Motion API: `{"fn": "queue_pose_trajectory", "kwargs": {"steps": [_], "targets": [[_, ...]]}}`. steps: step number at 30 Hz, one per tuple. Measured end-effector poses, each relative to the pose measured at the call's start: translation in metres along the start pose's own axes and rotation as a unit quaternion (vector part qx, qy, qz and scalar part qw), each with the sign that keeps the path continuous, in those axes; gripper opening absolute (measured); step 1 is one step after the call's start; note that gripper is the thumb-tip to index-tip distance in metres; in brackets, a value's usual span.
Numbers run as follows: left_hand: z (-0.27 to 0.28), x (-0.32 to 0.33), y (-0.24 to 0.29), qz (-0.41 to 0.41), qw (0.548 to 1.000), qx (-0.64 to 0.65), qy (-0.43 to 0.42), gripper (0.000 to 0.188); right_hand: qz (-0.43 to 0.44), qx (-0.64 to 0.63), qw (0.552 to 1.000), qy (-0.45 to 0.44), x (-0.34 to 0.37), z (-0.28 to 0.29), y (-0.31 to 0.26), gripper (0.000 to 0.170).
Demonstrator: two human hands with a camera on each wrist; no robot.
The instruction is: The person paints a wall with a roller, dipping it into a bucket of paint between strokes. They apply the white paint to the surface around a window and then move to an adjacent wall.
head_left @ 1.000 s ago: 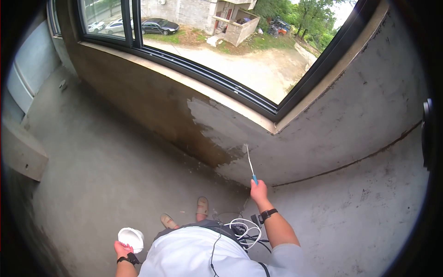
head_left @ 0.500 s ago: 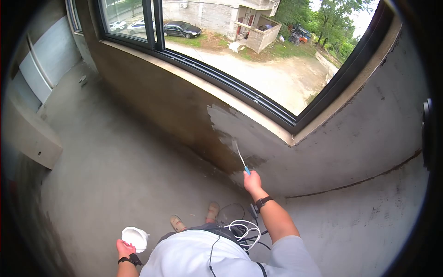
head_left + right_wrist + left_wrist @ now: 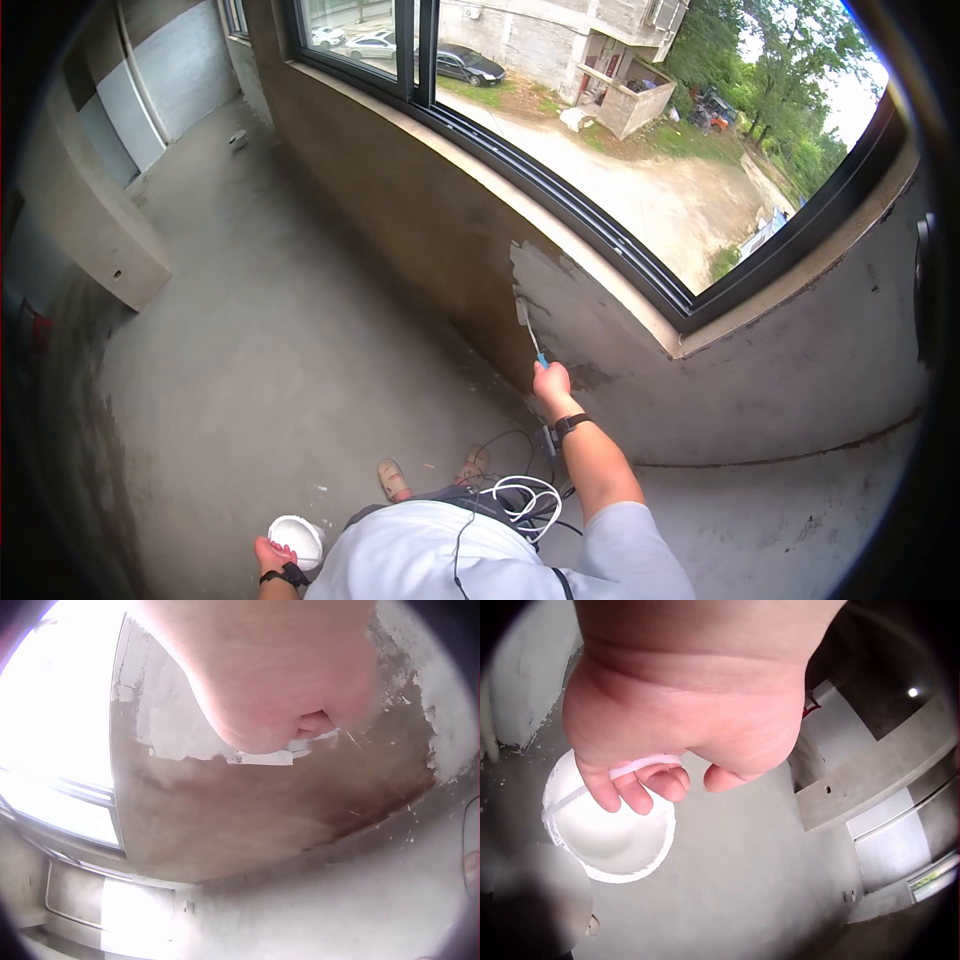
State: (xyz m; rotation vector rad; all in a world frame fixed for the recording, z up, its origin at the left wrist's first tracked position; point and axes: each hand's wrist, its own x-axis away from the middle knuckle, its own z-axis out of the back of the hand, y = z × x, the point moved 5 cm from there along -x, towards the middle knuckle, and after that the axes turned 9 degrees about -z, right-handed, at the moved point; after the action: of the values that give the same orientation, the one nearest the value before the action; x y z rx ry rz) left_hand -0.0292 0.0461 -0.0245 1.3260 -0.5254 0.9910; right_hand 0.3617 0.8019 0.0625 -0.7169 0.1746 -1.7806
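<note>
My right hand (image 3: 551,384) grips the blue handle of a small paint roller (image 3: 522,312). A thin white rod carries the roller's head, which lies against the wall (image 3: 440,230) below the window, at the border between grey coating (image 3: 620,330) and bare brown surface. In the right wrist view the roller's white edge (image 3: 266,759) shows beyond the hand, whose palm side hides most of the handle. Down at the left, my left hand (image 3: 275,560) holds a white bucket (image 3: 319,538). Its fingers curl round the bucket's strap-like handle (image 3: 649,763), and pale paint shows inside.
A dark-framed window (image 3: 560,200) with a pale sill stands above the wall. White and black cables (image 3: 535,495) hang at the waist, close to the right forearm. Grey concrete floor (image 3: 260,330) stretches left, towards a low block (image 3: 140,270).
The roller has moved left along the wall, from the coated grey part to the brown border. The head view has turned left, so the window sits further right. The left hand still holds the bucket.
</note>
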Motion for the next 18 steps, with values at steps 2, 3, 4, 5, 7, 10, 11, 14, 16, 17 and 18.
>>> {"fn": "queue_pose_trajectory", "kwargs": {"steps": [2,3,4,5,7,10,11,14,16,17,18], "targets": [[0.012,-0.005,-0.007,-0.001,1.0,-0.006,0.004,0.021,-0.017,0.004,1.0,0.002,0.007,0.004,-0.001,0.04],[0.014,-0.007,-0.009,-0.003,1.0,-0.013,0.005,0.024,-0.017,0.005,1.0,0.004,0.008,0.005,0.001,0.04],[0.013,-0.012,-0.008,-0.001,1.0,-0.014,0.002,0.024,-0.022,-0.007,1.0,0.01,0.011,0.007,0.004,0.04],[0.013,-0.016,-0.009,0.024,1.0,-0.02,0.0,0.024,-0.027,-0.019,0.999,0.017,0.014,0.01,0.007,0.04],[0.01,-0.021,-0.008,0.051,0.998,-0.032,-0.006,0.024,-0.036,-0.026,0.999,0.017,0.02,0.021,0.019,0.04],[-0.006,-0.034,0.0,0.073,0.997,-0.035,-0.014,0.024,-0.049,-0.045,0.997,0.027,0.036,0.041,0.038,0.04],[-0.013,-0.038,0.004,0.064,0.997,-0.037,-0.037,0.025,-0.054,-0.057,0.996,0.033,0.043,0.048,0.045,0.04],[-0.044,-0.05,0.018,0.062,0.994,-0.059,-0.069,0.026,-0.062,-0.077,0.993,0.063,0.058,0.056,0.071,0.041],[-0.068,-0.056,0.027,0.069,0.992,-0.079,-0.076,0.026,-0.07,-0.096,0.989,0.089,0.067,0.06,0.085,0.039],[-0.083,-0.059,0.032,0.066,0.988,-0.096,-0.102,0.025,-0.072,-0.094,0.988,0.096,0.071,0.061,0.089,0.039],[-0.095,-0.062,0.036,0.063,0.984,-0.111,-0.127,0.025,-0.07,-0.081,0.988,0.107,0.076,0.064,0.091,0.039]]}}
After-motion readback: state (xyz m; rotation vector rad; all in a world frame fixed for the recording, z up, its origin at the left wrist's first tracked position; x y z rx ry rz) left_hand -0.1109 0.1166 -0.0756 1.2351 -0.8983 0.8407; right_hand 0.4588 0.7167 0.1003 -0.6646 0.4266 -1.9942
